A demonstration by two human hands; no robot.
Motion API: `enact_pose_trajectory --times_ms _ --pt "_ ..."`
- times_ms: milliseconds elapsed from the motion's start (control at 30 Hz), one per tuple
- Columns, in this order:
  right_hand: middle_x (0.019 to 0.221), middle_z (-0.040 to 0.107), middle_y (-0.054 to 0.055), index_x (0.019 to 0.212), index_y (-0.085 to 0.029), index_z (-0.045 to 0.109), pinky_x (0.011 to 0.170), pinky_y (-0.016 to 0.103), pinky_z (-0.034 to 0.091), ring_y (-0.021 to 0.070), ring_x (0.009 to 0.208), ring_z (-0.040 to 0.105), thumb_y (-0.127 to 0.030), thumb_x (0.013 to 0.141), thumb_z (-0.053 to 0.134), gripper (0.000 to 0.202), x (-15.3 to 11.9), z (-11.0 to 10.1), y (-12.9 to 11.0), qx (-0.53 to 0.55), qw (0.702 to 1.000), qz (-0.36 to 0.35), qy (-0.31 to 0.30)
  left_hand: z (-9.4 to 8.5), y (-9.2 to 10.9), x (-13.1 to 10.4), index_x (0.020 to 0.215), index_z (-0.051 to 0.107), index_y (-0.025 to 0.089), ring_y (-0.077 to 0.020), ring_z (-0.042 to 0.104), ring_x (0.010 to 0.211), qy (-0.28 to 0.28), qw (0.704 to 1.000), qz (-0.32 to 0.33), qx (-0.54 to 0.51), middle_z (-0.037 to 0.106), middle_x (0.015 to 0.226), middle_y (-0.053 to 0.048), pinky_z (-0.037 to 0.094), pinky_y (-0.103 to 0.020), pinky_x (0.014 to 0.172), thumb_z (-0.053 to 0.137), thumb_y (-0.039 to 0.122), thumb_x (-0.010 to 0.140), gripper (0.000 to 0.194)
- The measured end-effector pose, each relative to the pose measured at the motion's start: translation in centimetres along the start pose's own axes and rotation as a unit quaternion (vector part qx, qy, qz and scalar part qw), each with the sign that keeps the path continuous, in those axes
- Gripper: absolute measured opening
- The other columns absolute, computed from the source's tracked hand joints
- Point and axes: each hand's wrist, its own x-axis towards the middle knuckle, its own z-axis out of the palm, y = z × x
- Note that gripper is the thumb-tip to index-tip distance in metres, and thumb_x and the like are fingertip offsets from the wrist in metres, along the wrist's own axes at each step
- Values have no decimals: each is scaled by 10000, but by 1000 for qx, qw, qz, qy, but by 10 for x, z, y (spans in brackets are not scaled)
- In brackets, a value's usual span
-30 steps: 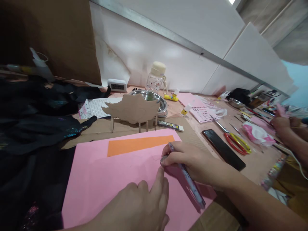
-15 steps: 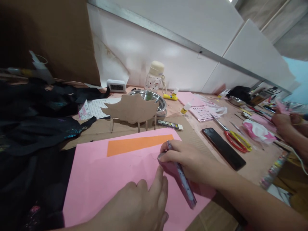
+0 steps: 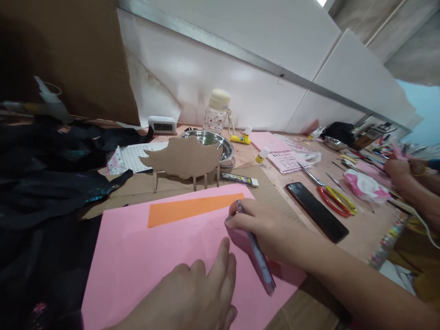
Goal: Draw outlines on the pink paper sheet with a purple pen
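A large pink sheet of paper (image 3: 137, 261) lies in front of me with an orange paper strip (image 3: 192, 210) along its upper part. My left hand (image 3: 192, 284) rests on the pink sheet, fingers stretched out and holding nothing. At the sheet's right side, my right hand (image 3: 261, 222) is closed on a slim purplish patterned tool (image 3: 263, 266); its exact kind is unclear. One end shows above my fingers and the other slants down toward me. My fingertips hide what is under them. Behind the sheet stands a spiky-backed cardboard animal cutout (image 3: 185, 158) on thin legs.
A metal bowl (image 3: 227, 149), a bottle (image 3: 216, 112) and glue bottles (image 3: 261, 156) stand at the back. To the right lie a black phone (image 3: 316, 211), red-and-yellow-handled scissors (image 3: 337, 200) and a plastic bag (image 3: 366, 185). Another person's hands (image 3: 402, 172) are at far right. Black cloth (image 3: 51, 197) lies left.
The whole view has shifted slightly. My left fingertips sit a little farther from my right hand. My right hand keeps its hold on the patterned tool in nearly the same place.
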Motion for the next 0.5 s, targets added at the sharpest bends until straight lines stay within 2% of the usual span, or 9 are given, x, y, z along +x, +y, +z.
enact_pose_trajectory --times_ms 100,167,267,500 --pt "1067 679 103 959 -195 760 850 364 465 242 941 592 -187 1045 513 262 0 -1 -5 -66 998 2 -7 1 0 1 1581 519 105 -188 708 614 -13 1000 17 11 614 1545 -239 487 -321 407 369 425 1146 560" --pt "1033 679 85 965 -194 743 817 338 475 222 902 595 -194 1058 504 256 1 -2 -8 -62 998 10 -22 1 0 1 1585 519 114 -185 712 632 -12 1000 14 11 595 1565 -240 488 -315 411 374 428 1145 560" --pt "1071 683 97 995 -186 731 820 333 473 224 929 606 -127 1037 495 247 0 -4 -7 -78 996 -15 -36 1 0 1 1576 543 154 -174 699 615 -13 1000 8 6 603 1567 -209 497 -309 419 379 435 1146 539" --pt "1119 692 123 1031 -188 742 839 356 482 250 957 629 -97 1006 530 232 -4 -3 1 -86 995 -48 -16 -2 2 0 1575 544 146 -193 713 625 -5 1000 -14 -1 667 1498 -194 522 -315 428 419 434 1134 541"
